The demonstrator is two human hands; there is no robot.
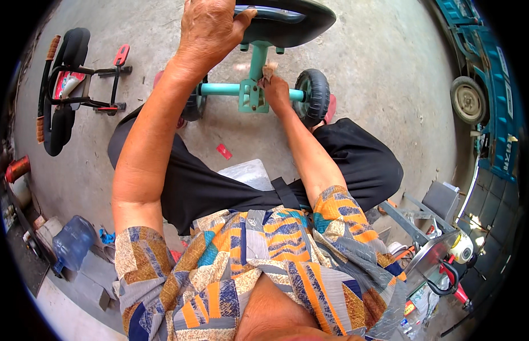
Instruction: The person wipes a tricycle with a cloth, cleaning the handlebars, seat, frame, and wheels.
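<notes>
In front of me stands a small green-framed child's tricycle (257,62), its axle running crosswise between two dark wheels. At the top, my left hand (210,28) is closed on the left edge of its black seat (301,28), the thumb lying over the rim. My right hand (276,91) is closed beside the green upright, just above the axle bracket (253,95). A crumpled tan rag (269,71) pokes out of its fingers against the tube. The right wheel (313,96) is next to that hand; my left forearm partly covers the left wheel (194,103).
A black-framed item with brown grips (62,91) lies on the concrete at left. A red scrap (223,150) lies between my legs. A blue water jug (74,241) is at lower left, a blue cart (492,85) at right, and a metal stand (429,250) at lower right.
</notes>
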